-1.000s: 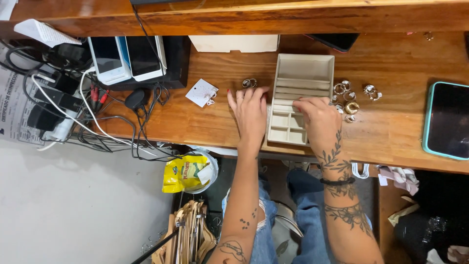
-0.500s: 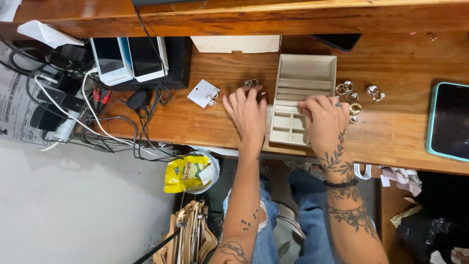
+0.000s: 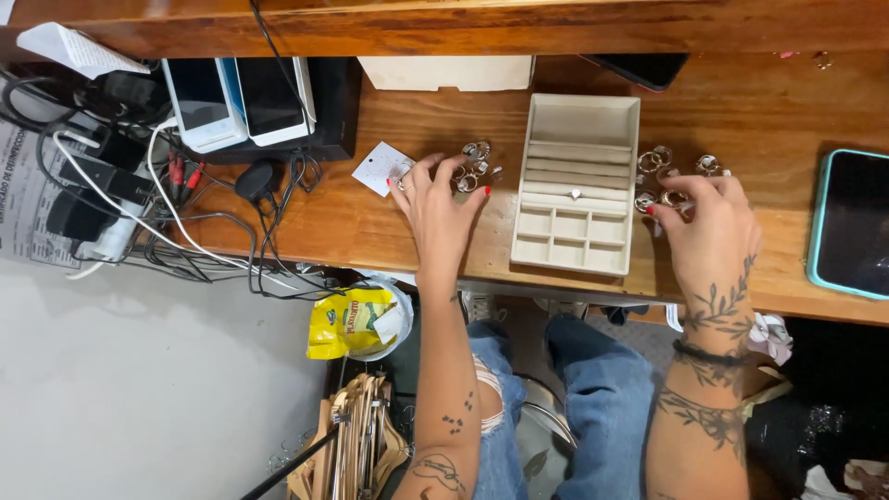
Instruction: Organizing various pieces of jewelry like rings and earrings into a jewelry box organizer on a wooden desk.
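Note:
A cream jewellery tray (image 3: 576, 120) with ring slots and small compartments lies on the wooden desk (image 3: 769, 111); one ring (image 3: 575, 193) sits in a slot. My left hand (image 3: 435, 208) rests flat left of the tray, fingertips touching a cluster of silver rings (image 3: 472, 165). My right hand (image 3: 708, 227) is right of the tray, its fingers pinching among a second group of rings (image 3: 662, 171). A small white card (image 3: 381, 168) lies by my left thumb.
A phone with a teal case (image 3: 847, 222) lies at the right. Two card terminals (image 3: 243, 97), a black box and tangled cables (image 3: 185, 218) crowd the left. A white box (image 3: 444, 72) stands behind. A yellow packet (image 3: 347, 324) and hangers sit below the desk edge.
My right hand left the tray's lower compartments and moved right to the rings beside it. My left hand shifted slightly left and forward toward the other rings.

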